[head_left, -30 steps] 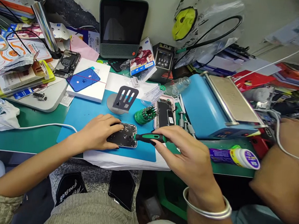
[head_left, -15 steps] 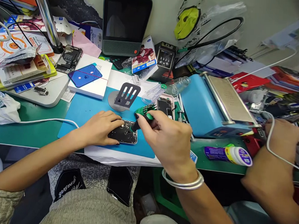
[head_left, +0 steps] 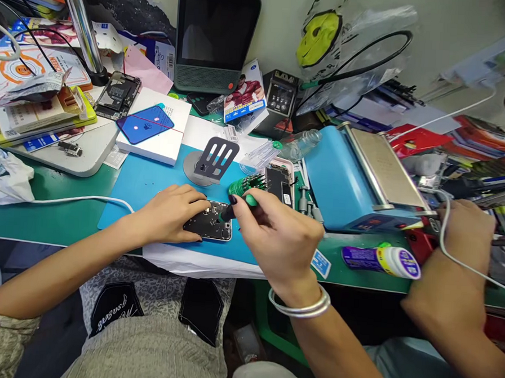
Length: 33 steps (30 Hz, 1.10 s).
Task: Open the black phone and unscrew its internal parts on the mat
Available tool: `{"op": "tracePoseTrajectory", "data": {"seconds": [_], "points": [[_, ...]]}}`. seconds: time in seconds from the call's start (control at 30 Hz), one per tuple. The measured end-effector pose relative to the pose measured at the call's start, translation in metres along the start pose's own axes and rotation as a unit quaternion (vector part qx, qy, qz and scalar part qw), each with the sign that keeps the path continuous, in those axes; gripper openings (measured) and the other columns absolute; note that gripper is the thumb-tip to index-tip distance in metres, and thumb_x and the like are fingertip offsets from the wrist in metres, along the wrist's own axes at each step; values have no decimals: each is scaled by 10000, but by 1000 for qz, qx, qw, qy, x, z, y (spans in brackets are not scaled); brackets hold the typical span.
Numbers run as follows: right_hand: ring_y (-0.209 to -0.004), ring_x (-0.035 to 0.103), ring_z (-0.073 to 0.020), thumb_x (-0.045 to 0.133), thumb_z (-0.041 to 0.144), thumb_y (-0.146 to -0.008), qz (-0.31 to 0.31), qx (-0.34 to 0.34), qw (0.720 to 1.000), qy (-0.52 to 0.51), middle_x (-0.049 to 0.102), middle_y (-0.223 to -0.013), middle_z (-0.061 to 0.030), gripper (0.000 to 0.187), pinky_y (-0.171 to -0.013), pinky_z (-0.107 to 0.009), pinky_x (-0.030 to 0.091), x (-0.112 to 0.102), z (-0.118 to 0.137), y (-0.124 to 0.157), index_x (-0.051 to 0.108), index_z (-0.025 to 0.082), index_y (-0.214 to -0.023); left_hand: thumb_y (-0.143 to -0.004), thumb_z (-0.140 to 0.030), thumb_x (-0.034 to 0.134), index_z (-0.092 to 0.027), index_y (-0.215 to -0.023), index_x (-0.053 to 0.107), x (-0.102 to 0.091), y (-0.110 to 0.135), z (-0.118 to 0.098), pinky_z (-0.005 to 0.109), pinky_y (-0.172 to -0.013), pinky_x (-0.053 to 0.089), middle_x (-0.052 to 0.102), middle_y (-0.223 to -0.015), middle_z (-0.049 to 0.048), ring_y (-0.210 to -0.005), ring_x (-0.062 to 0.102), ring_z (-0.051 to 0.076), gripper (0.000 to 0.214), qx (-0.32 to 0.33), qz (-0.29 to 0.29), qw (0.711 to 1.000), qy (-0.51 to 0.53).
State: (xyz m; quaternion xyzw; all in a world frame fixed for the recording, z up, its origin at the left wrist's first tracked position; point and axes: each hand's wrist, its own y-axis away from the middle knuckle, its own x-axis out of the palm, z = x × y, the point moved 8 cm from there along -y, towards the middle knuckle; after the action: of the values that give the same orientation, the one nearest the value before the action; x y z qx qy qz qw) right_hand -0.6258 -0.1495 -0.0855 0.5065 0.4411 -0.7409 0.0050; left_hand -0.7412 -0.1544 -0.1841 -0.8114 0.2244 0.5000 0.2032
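Observation:
An opened phone (head_left: 210, 227) with its dark inside facing up lies on the blue mat (head_left: 134, 183). My left hand (head_left: 177, 213) steadies it from the left, thumb at its near edge and fingers over its far edge. Between the fingers of my right hand (head_left: 278, 232) is a green-and-black screwdriver (head_left: 229, 212), tilted, with its lower end over the phone's right part. The exact contact of its tip is too small to make out. Just beyond stands a green holder of screwdriver bits (head_left: 246, 184). A grey slotted stand (head_left: 215, 160) is behind the phone.
A white box (head_left: 153, 141) with a blue phone picture stands behind the mat. To the right are a blue machine (head_left: 342, 177) and a purple-and-white bottle (head_left: 379, 260). A white cable (head_left: 82, 201) crosses from the left. Another person's arm (head_left: 454, 284) is at far right.
The view has shifted slightly. My right wrist has turned a little, lower and to the left, with the screwdriver staying on the phone. My left hand keeps its place.

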Motion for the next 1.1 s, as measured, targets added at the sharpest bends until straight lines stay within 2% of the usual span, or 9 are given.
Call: {"op": "tracePoseTrajectory", "data": {"seconds": [0.2, 0.3, 0.4, 0.53, 0.63, 0.73, 0.93, 1.0, 1.1], "points": [[-385, 523, -102, 610, 377, -884, 47, 210, 973, -85, 517, -399, 50, 279, -482, -230, 397, 26, -50, 4, 721, 166, -740, -781, -428, 798, -156, -1213, 600, 1, 2, 2, 415, -933, 470, 629, -1299, 121, -1162, 592, 314, 548, -1, -8, 1000, -3], [-364, 513, -103, 610, 374, -860, 47, 252, 961, -103, 500, -374, 58, 276, -504, -239, 419, 30, -57, 6, 709, 177, -693, -782, -430, 793, -167, -1227, 593, 1, 2, 2, 410, -938, 465, 635, -1288, 119, -1163, 592, 310, 553, 0, -12, 1000, -1], [-381, 508, -104, 599, 381, -856, 41, 258, 962, -81, 483, -374, 54, 308, -506, -242, 400, 28, -56, 6, 674, 182, -633, -776, -429, 798, -149, -1221, 596, 1, 1, 2, 418, -941, 470, 637, -1285, 132, -1165, 595, 315, 563, -1, -14, 1000, 3], [-376, 420, -90, 581, 363, -877, 36, 229, 972, -24, 424, -371, 49, 373, -490, -247, 339, 26, -44, 1, 605, 182, -552, -762, -430, 812, -112, -1187, 609, 1, 1, 3, 430, -948, 477, 641, -1273, 159, -1165, 602, 327, 569, -7, -13, 1000, 7], [-382, 310, -77, 593, 336, -879, 7, 184, 983, 13, 379, -384, 53, 367, -470, -248, 293, 23, -28, -7, 595, 179, -547, -759, -446, 812, -122, -1189, 612, 1, 2, 3, 436, -964, 476, 634, -1291, 158, -1179, 597, 329, 575, -6, -10, 1000, 10], [-419, 289, -82, 601, 324, -890, -5, 131, 990, 43, 376, -420, 46, 358, -466, -249, 271, 19, -13, -12, 595, 180, -562, -764, -450, 808, -113, -1190, 616, 1, 2, 4, 456, -969, 479, 631, -1297, 168, -1188, 593, 341, 576, -6, -8, 1000, 17], [-466, 440, -77, 612, 289, -928, 80, 1, 996, -50, 561, -545, 34, 214, -500, -216, 373, 7, -3, -8, 669, 176, -755, -743, -397, 825, -122, -1186, 617, 1, 2, 6, 488, -967, 475, 634, -1289, 172, -1181, 592, 363, 562, -11, -19, 998, 55], [-512, 509, -78, 627, 266, -925, 124, -46, 986, -101, 634, -640, 22, 125, -543, -204, 429, 4, -4, -4, 689, 167, -880, -725, -380, 833, -130, -1161, 626, 1, 2, 7, 503, -965, 473, 642, -1276, 171, -1173, 596, 373, 543, -15, -24, 996, 80], [-629, 609, -96, 620, 237, -934, 189, -95, 967, -144, 705, -784, -13, 153, -621, -209, 491, 3, -11, -2, 678, 150, -1045, -776, -329, 777, -127, -1150, 628, -6, 1, 7, 520, -969, 473, 660, -1241, 172, -1160, 609, 366, 450, -18, -36, 990, 139]]}}
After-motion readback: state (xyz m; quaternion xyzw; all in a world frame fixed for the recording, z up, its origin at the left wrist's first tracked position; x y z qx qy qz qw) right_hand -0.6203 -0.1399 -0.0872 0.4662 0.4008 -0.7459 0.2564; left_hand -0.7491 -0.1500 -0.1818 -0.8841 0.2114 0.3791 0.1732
